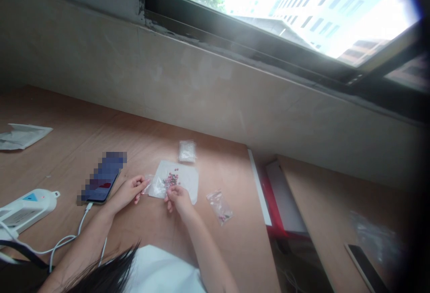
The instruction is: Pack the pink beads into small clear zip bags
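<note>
A pile of small pink and dark beads lies on a white sheet on the wooden table. My left hand pinches the edge of a small clear plastic bag at the sheet's left side. At the near edge of the beads is my right hand, its thumb and fingers pressed together; whatever is between them is too small to make out. To the right lies another clear bag with a few beads inside. A stack of clear bags sits just behind the sheet.
A phone with a white charging cable lies left of my hands. Further left are a white power strip and a crumpled white packet. Past a gap with a red-edged item, a second table stands right.
</note>
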`<state>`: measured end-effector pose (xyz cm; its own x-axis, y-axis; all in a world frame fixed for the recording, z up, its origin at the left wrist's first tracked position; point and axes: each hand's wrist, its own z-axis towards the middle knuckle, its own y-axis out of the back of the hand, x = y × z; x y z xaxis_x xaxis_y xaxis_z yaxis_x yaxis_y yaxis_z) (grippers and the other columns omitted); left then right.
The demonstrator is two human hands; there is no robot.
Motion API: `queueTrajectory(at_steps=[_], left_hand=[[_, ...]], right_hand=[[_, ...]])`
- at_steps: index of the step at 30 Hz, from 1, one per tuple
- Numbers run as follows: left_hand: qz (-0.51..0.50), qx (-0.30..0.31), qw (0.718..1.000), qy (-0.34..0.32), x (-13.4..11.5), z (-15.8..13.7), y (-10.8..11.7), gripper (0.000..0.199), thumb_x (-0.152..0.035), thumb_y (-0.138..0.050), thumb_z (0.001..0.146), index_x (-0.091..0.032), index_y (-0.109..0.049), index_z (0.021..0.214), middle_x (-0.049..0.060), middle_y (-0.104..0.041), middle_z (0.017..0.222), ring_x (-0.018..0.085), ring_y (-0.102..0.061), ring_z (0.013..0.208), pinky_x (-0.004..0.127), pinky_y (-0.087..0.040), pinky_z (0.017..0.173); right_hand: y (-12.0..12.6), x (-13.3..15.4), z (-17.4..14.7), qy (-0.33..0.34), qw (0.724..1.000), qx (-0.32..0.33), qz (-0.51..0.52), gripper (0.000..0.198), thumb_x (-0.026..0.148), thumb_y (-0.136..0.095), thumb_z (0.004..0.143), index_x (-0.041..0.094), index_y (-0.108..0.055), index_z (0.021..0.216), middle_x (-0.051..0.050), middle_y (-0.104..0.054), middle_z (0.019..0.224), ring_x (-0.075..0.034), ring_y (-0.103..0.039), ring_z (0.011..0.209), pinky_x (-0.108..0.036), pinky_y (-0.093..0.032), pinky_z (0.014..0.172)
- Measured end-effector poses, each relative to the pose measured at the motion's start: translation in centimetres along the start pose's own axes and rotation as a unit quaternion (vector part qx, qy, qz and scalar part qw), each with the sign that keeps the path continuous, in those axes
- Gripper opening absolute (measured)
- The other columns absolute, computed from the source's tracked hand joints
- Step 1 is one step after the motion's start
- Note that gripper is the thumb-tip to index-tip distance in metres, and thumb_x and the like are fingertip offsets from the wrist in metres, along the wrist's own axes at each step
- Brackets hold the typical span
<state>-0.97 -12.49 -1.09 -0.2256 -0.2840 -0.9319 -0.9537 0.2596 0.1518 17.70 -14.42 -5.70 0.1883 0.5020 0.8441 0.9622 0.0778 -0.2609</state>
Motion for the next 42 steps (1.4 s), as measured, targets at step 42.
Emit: queueTrajectory(at_steps=[42], left_hand=[[0.073, 0.075, 0.989, -0.107, -6.1, 0.7, -4.4, 0.029, -0.041, -0.04, 0.076, -0.016, -0.048, 0.064, -0.003, -0.047, 0.061, 0.012, -0.045, 0.06, 0.02, -0.035, 0.055]], right_hand=[[1.7, 7.1, -4.5, 0.153, 0.964, -0.137, -0.17, 0.022, 0.037, -0.049, 0.07, 0.016, -0.056, 0.073, -0.001, -0.055, 0.07, -0.011, -0.047, 0.059, -0.022, -0.036, 0.054]])
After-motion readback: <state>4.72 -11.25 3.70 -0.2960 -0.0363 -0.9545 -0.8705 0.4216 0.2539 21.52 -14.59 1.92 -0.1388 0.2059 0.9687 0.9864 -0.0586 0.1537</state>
